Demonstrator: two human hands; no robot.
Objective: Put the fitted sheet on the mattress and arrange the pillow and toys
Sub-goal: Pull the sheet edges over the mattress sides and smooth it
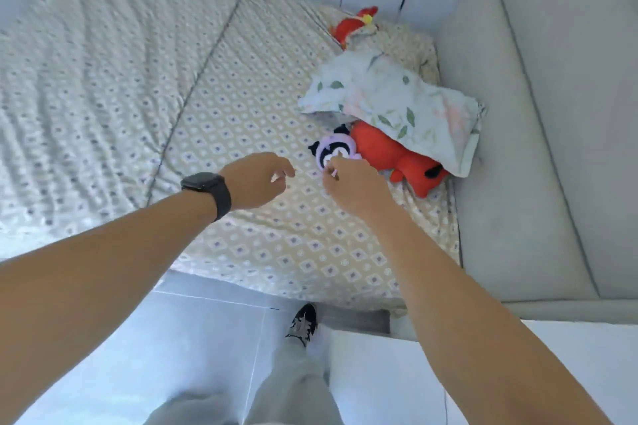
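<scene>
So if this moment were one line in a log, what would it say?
sheet: on mattress | right hand: at purple toy | left hand: hovering | pillow: over red toy

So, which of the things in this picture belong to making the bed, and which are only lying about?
Belong to the job:
- fitted sheet, already on the mattress
- floral pillow
- purple round toy, by the right hand
- big red toy, partly under the pillow
- small red toy
- left hand

Only there:
- headboard
- black watch
- shoe
</scene>
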